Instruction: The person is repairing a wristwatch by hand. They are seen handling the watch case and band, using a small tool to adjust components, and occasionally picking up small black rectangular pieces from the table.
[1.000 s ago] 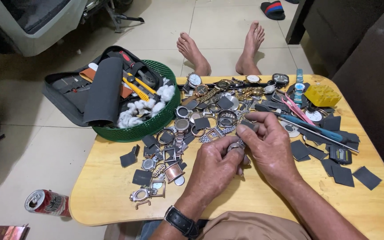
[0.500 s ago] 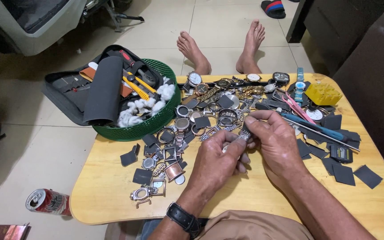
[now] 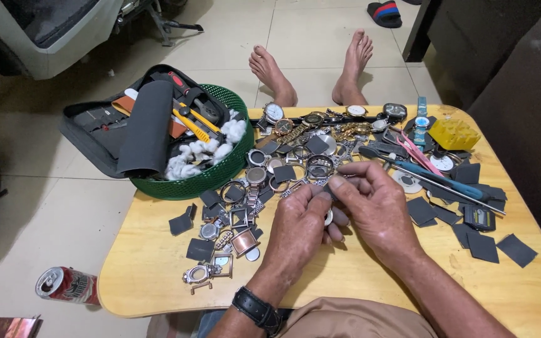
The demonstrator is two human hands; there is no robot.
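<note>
My left hand (image 3: 298, 228) and my right hand (image 3: 377, 209) meet over the middle of a low yellow wooden table (image 3: 345, 281). Their fingertips pinch one small round metal watch part (image 3: 328, 216), mostly hidden between the fingers. A black watch sits on my left wrist. Just beyond the hands lies a heap of watch cases and rings (image 3: 283, 169), with whole wristwatches (image 3: 320, 119) along the far edge.
A green basket (image 3: 208, 178) with cotton, a black roll and tools overhangs the table's left corner. Dark square pads (image 3: 483, 244), a blue-handled tool (image 3: 446, 178) and a yellow block (image 3: 453, 133) lie right. Bare feet (image 3: 311, 69) rest beyond; a can (image 3: 67, 285) lies on the floor.
Both hands lifted slightly and shifted a little away from the body, still working the small part between the fingertips. The view has moved closer to the table.
</note>
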